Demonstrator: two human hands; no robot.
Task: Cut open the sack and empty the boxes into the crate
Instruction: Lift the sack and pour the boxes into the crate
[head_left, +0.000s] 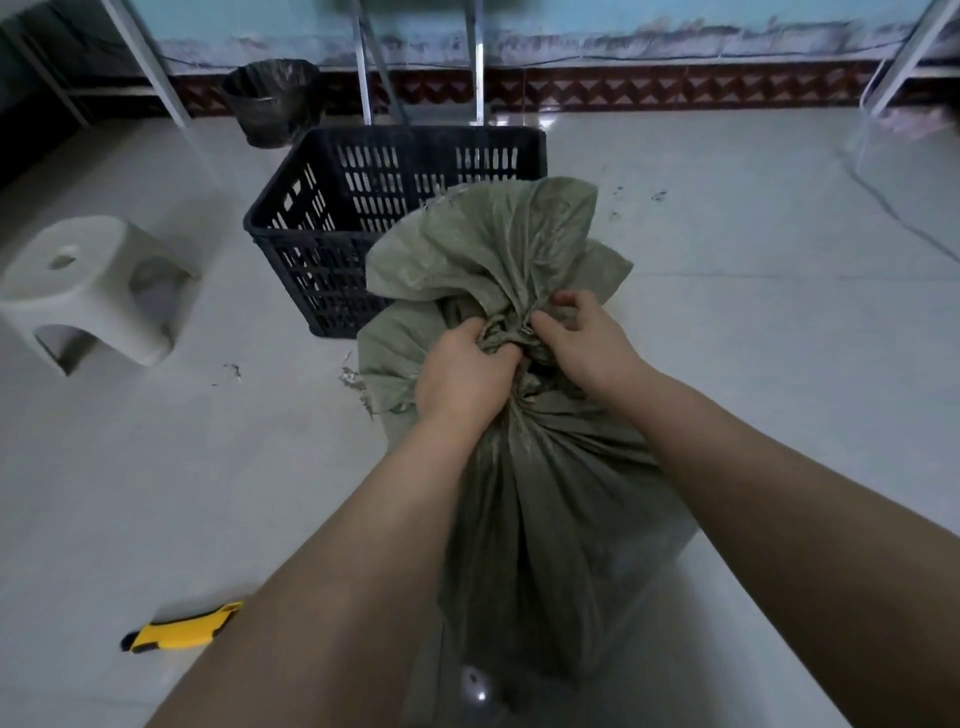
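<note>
A grey-green woven sack (550, 499) stands on the floor in front of me, its neck bunched and tied. My left hand (462, 374) and my right hand (582, 338) both grip the knotted neck, fingers dug into the cloth. The loose top of the sack flares out above the knot. Behind it stands a black slotted plastic crate (332, 208), which looks empty. A yellow utility knife (179, 629) lies on the floor at the lower left, apart from both hands. The boxes are hidden inside the sack.
A white plastic stool (88, 291) stands to the left. A black-lined bin (272, 101) sits behind the crate by metal table legs (366, 67). A cable (883, 202) trails across the tiled floor at right. Small scraps (234, 370) lie near the sack.
</note>
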